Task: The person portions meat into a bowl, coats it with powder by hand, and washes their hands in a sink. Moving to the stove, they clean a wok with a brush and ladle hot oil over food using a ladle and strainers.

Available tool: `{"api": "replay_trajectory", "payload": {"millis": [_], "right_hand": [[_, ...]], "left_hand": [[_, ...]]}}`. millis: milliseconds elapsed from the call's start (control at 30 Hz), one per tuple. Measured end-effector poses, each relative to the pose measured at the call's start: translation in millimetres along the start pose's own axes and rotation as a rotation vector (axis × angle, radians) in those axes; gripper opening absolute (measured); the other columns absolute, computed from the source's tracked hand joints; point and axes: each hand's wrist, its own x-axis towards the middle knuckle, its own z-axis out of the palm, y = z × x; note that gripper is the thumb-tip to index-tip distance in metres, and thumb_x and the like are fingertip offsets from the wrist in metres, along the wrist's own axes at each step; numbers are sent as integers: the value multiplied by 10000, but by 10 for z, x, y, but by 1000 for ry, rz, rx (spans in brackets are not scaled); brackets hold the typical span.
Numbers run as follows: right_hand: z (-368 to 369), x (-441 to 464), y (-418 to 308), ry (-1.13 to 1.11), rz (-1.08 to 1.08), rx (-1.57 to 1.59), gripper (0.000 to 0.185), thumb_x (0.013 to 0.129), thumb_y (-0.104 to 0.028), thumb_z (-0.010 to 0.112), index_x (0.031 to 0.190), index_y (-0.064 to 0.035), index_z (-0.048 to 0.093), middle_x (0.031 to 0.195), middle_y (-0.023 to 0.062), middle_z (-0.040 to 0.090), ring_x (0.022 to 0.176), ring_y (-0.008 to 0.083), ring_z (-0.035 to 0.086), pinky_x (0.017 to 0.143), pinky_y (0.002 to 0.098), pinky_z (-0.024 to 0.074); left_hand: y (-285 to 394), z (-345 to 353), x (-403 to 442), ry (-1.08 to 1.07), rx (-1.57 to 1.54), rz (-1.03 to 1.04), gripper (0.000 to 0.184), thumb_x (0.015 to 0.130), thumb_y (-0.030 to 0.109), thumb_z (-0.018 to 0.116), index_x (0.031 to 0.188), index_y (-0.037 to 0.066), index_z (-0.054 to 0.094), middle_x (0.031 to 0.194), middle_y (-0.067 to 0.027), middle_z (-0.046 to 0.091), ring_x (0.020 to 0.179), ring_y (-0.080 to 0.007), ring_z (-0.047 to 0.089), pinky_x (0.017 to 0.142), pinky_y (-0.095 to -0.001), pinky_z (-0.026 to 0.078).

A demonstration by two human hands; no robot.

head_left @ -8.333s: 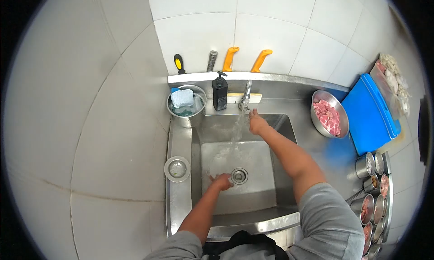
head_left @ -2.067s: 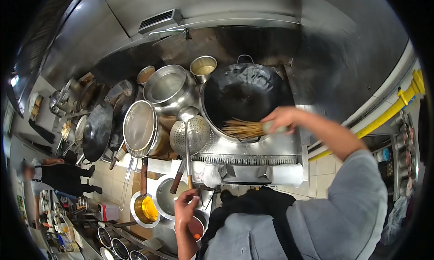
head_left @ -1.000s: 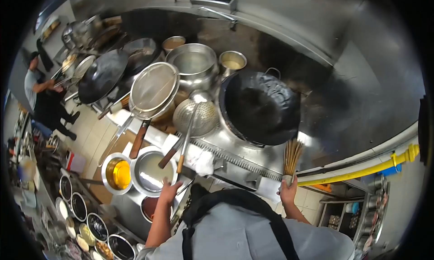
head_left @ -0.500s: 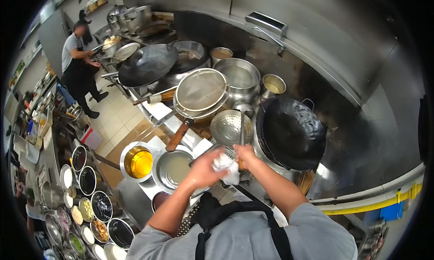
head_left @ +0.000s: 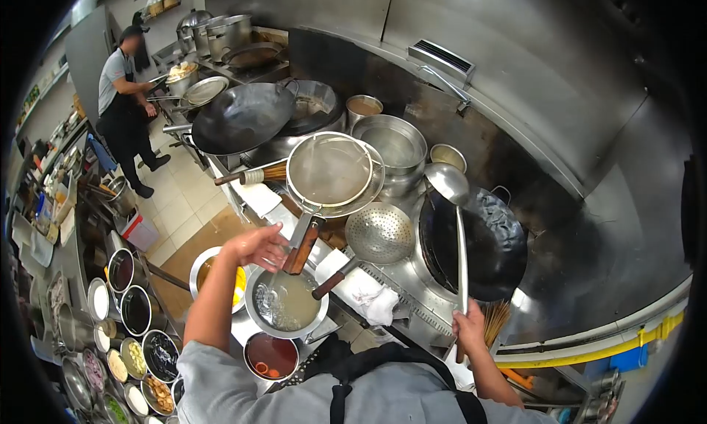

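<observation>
My right hand (head_left: 469,327) is closed round the handle end of a long metal ladle (head_left: 462,247). The ladle's bowl lies over the far left rim of a black wok (head_left: 471,240). Fingers outstretched, my left hand (head_left: 259,247) hovers over a metal basin (head_left: 322,322) of cloudy liquid, whose surface looks disturbed. Just right of its fingertips is the wooden handle (head_left: 302,253) of a fine mesh strainer (head_left: 329,169); whether they touch I cannot tell. A perforated skimmer (head_left: 380,233) rests beside the wok, near a crumpled white cloth (head_left: 379,305).
Yellow liquid fills a bowl (head_left: 200,265) partly behind my left forearm. A pot of red liquid (head_left: 271,356) stands nearest me. Another wok (head_left: 243,118) and a water pot (head_left: 390,142) are farther back. Ingredient containers (head_left: 138,309) line the left; a person (head_left: 121,92) stands beyond.
My left hand has left the white cloth and moved left over the basin, fingers spread. My right hand has carried the ladle rightward, its bowl now at the wok. The cloth lies on the counter.
</observation>
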Motion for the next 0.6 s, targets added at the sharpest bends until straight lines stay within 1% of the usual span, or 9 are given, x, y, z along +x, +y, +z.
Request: {"api": "replay_trajectory", "payload": {"millis": [67, 100, 133, 200, 267, 300, 367, 533, 600], "right_hand": [[125, -112, -137, 106, -332, -354, 392, 819, 4, 579, 1190, -56, 471, 642, 23, 500, 431, 116, 472, 387, 252, 398], [127, 10, -26, 96, -412, -387, 407, 790, 30, 598, 1173, -42, 481, 617, 13, 489, 423, 105, 462, 371, 255, 381], [257, -36, -137, 103, -416, -379, 407, 790, 30, 598, 1173, -42, 481, 617, 13, 489, 423, 105, 462, 371, 255, 381], [614, -113, -580, 52, -179, -222, 359, 798, 7, 594, 1139, -15, 484, 586, 9, 478, 405, 93, 445, 351, 255, 369], [734, 108, -699, 8, -252, -236, 321, 809, -5, 572, 1117, 7, 484, 569, 14, 474, 388, 95, 434, 333, 259, 362], [817, 137, -848, -26, -203, -264, 244, 817, -22, 573, 1051, -12, 505, 579, 15, 479, 402, 96, 440, 335, 266, 371], [961, 159, -1182, -128, -107, -278, 106, 833, -56, 571, 922, -32, 520, 611, 21, 500, 415, 97, 438, 337, 270, 383], [1263, 301, -1467, -340, -23, -89, 76, 834, -48, 576, 851, -10, 512, 630, 40, 513, 402, 108, 442, 327, 278, 380], [1410, 481, -1512, -364, -93, -322, 86, 829, -49, 582, 829, 2, 513, 633, 51, 523, 399, 117, 463, 318, 286, 376]], "left_hand": [[-223, 308, 241, -243, -510, 37, 897, 787, 694, 497, 1282, -50, 419, 1229, -256, 507, 1120, -379, 530, 930, -561, 426], [-229, 570, 315, -304, -633, 142, 823, 789, 640, 535, 1235, -46, 450, 1253, -268, 494, 1161, -415, 497, 995, -596, 349], [-34, 926, 213, -307, -820, 194, 595, 834, 459, 575, 1163, -28, 478, 1108, -216, 573, 971, -337, 591, 855, -490, 485], [-24, 786, 636, -531, -1035, 123, 260, 859, 204, 544, 1005, -3, 490, 852, -116, 574, 677, -196, 554, 630, -320, 497], [342, 992, 412, -263, -811, 191, 60, 840, 43, 479, 892, 16, 463, 693, -33, 471, 525, -107, 406, 485, -232, 392], [475, 1071, 292, -188, -792, 251, 26, 841, 23, 463, 822, 18, 447, 647, -25, 445, 518, -113, 426, 482, -243, 411], [610, 1101, 107, -7, -647, 302, 34, 830, 19, 478, 846, -7, 462, 663, -56, 498, 518, -140, 479, 479, -278, 452], [836, 1062, -277, 308, -277, 514, 183, 769, -2, 563, 913, -6, 450, 667, -96, 547, 495, -168, 538, 453, -321, 492], [872, 970, -373, 381, -79, 492, 215, 757, -8, 570, 927, -2, 438, 654, -93, 543, 474, -166, 531, 426, -309, 478]]}}
